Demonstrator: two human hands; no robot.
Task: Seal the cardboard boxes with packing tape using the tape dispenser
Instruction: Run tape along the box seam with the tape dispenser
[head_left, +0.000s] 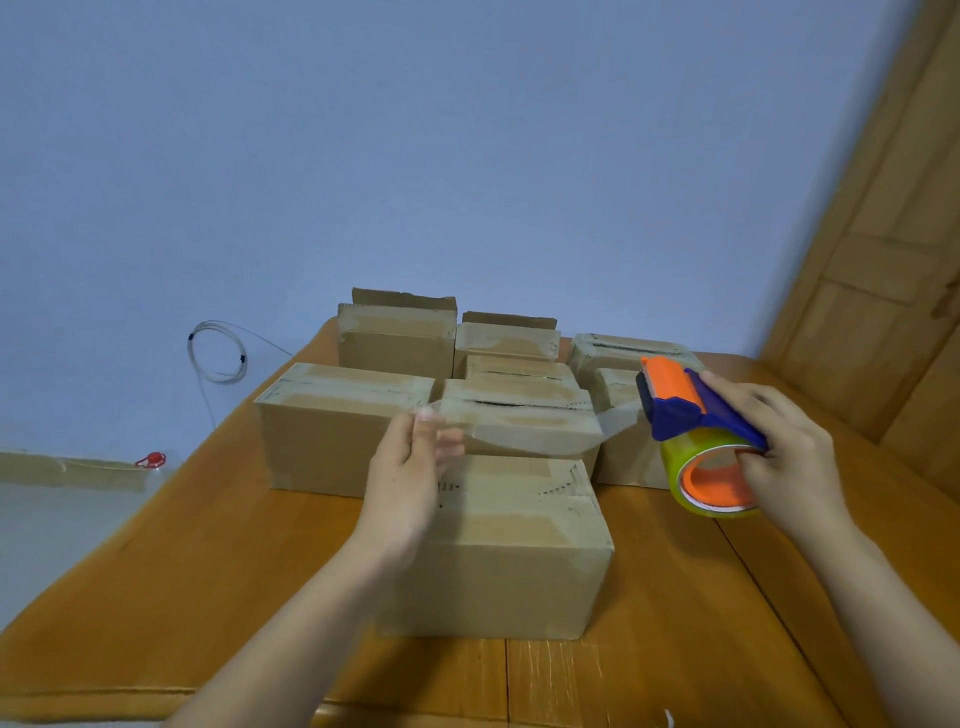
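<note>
Near box (498, 545) sits on the bench (156, 545), flaps down. The right grip (779, 447) is curled round the dispenser (691, 410), held above and to the right of the near box. The left grip (410, 467) pinches the free end of the tape (519, 439) above the near box's left edge, with the strip stretched across. Other boxes (343, 421) stand behind the near box.

The blurred left hand (410, 470) hides the top left corner of the nearest box (519, 551).
</note>
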